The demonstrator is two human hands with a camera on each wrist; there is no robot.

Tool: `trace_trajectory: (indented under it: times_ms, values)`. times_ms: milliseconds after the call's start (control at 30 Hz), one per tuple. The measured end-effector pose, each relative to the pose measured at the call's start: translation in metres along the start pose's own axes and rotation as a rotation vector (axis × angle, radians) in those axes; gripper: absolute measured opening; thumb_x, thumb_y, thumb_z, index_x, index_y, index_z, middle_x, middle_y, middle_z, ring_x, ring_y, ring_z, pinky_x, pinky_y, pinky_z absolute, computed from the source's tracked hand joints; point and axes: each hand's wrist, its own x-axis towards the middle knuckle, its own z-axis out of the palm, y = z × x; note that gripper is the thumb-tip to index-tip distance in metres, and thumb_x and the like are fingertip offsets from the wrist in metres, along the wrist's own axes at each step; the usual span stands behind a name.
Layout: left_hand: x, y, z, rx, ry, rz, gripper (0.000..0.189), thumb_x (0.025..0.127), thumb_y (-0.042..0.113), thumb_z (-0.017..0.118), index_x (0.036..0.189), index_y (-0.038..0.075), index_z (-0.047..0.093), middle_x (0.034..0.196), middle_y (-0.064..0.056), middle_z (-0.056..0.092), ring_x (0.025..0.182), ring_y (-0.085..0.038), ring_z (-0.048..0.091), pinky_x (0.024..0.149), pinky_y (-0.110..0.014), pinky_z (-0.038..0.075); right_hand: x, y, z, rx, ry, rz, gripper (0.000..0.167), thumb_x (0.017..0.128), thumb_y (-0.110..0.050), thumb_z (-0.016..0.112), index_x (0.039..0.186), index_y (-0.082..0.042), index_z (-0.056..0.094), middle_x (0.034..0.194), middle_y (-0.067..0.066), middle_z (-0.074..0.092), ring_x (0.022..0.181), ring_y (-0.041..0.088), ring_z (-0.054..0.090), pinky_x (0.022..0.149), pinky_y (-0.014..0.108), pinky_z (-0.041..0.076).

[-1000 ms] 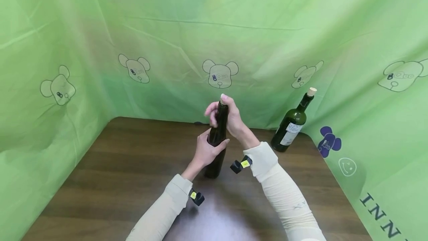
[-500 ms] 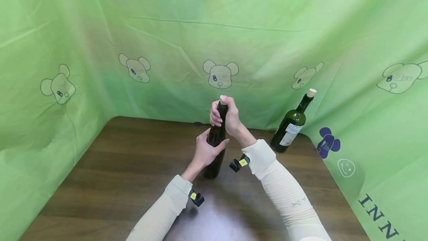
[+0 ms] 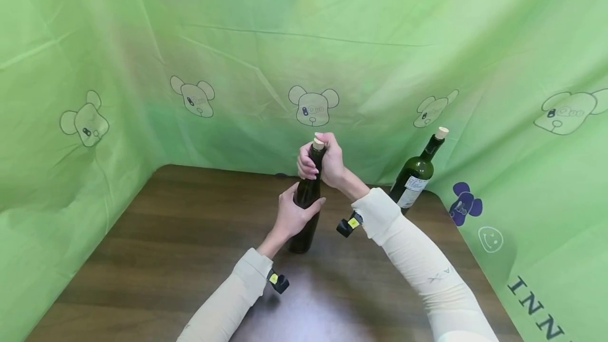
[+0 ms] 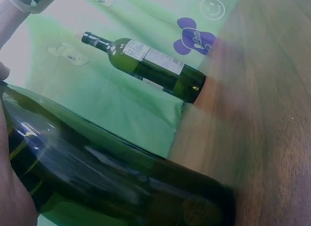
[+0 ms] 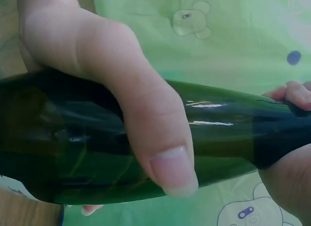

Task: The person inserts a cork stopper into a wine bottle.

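A dark green wine bottle (image 3: 304, 238) stands upright on the table in the head view, with a pale cork (image 3: 319, 144) in its mouth. My left hand (image 3: 291, 216) grips the bottle's body. Higher up, my right hand (image 3: 334, 165) holds the neck, its fingers curled around the front and its thumb against the side of the cork. The bottle's glass (image 4: 121, 163) fills the lower part of the left wrist view. In the right wrist view, the left thumb (image 5: 155, 119) lies across the bottle; the cork is outside that view.
A second corked green wine bottle (image 3: 418, 173) with white labels stands at the table's back right, its base behind the right sleeve. The brown wooden table (image 3: 180, 241) is enclosed by green printed cloth (image 3: 237, 67) at the back and sides.
The right fingers have curled in around the neck. The right thumb has slid from the cork's top to its side, and the right forearm has swung outward, covering the second bottle's base.
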Motion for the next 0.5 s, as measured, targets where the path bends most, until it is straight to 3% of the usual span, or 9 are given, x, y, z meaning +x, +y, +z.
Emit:
trace_trajectory:
  times_ms: [167, 300, 500]
  values:
    - [0.002, 0.003, -0.001, 0.001, -0.004, 0.007, 0.028, 0.082, 0.033, 0.082, 0.092, 0.013, 0.066, 0.077, -0.001, 0.069, 0.067, -0.013, 0.062, 0.064, -0.03, 0.051, 0.0, 0.001, 0.002, 0.004, 0.047, -0.032, 0.049, 0.092, -0.04, 0.02, 0.052, -0.018, 0.036, 0.044, -0.009, 0.036, 0.038, 0.01, 0.028, 0.041, 0.027, 0.028]
    - [0.003, 0.004, -0.002, -0.017, -0.025, -0.002, 0.027, 0.083, 0.031, 0.081, 0.094, 0.012, 0.067, 0.08, -0.003, 0.07, 0.068, -0.014, 0.062, 0.064, -0.03, 0.051, -0.001, 0.006, 0.002, -0.016, 0.089, -0.058, 0.052, 0.095, -0.049, 0.024, 0.053, -0.021, 0.038, 0.046, -0.011, 0.037, 0.039, 0.008, 0.029, 0.042, 0.025, 0.029]
    - [0.0, 0.002, -0.002, -0.036, -0.051, -0.005, 0.027, 0.084, 0.032, 0.081, 0.095, 0.012, 0.065, 0.08, 0.0, 0.069, 0.068, -0.012, 0.062, 0.063, -0.03, 0.053, -0.005, 0.014, 0.0, -0.028, 0.031, -0.109, 0.049, 0.097, -0.051, 0.035, 0.058, -0.021, 0.038, 0.049, -0.014, 0.037, 0.041, 0.008, 0.03, 0.044, 0.023, 0.03]
